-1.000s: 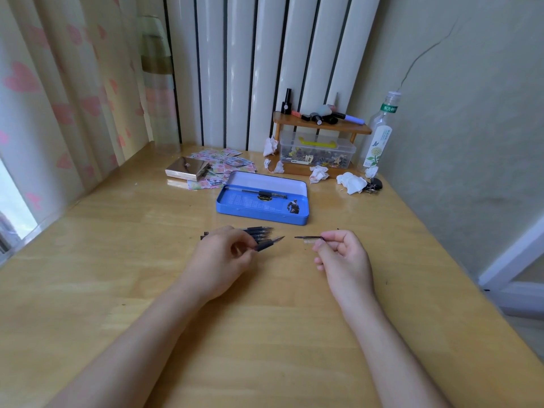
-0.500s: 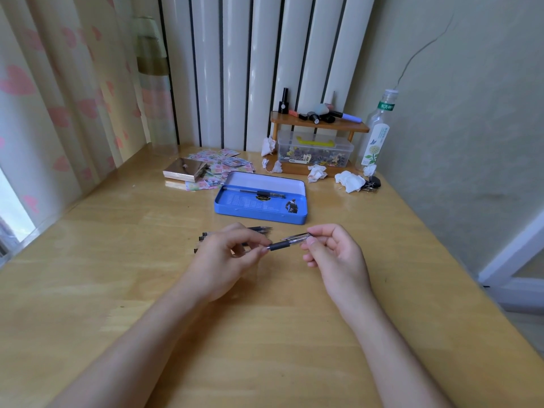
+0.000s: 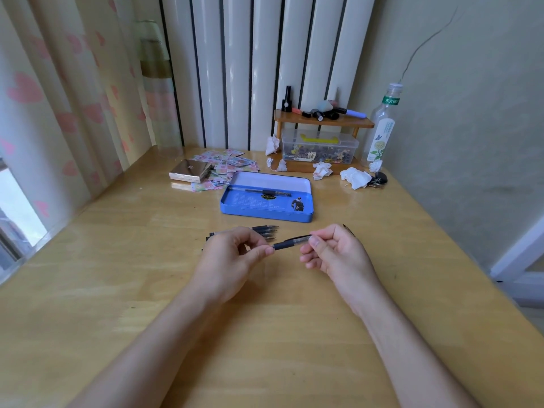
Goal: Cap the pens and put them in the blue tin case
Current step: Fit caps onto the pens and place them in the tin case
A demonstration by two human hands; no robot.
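Fig.: capping step, head view. Left hand [image 3: 232,254] and right hand [image 3: 332,254] hold one pen [image 3: 290,242] between them, just above the table [image 3: 117,290] and in front of the blue tin case [image 3: 266,212]. Left fingers are pinched on the barrel at its dark grip section; right fingers are closed around the clear cap end. Cap appears to sit over the tip, but whether it is fully seated cannot be told.

Progress (judged): approx. early to mid task. One capped pen [image 3: 259,192] already lies inside the case, along the far wall. The pen in hand is at or near capped but not yet stowed. A cluster of uncapped pens [image 3: 265,232] remains on the table behind the left hand, partly hidden, so exact no. is unclear; several bare tips show. A dark sliver at the right hand's far side may be a loose cap; too small to tell.

Orientation: held pen's long axis runs roughly left-right w/ the cap end to the right and slightly farther from the viewer, nearly level. Table pens lie approx. parallel, tips pointing right. The case's long side runs the same way, lid off or open, interior exposed.
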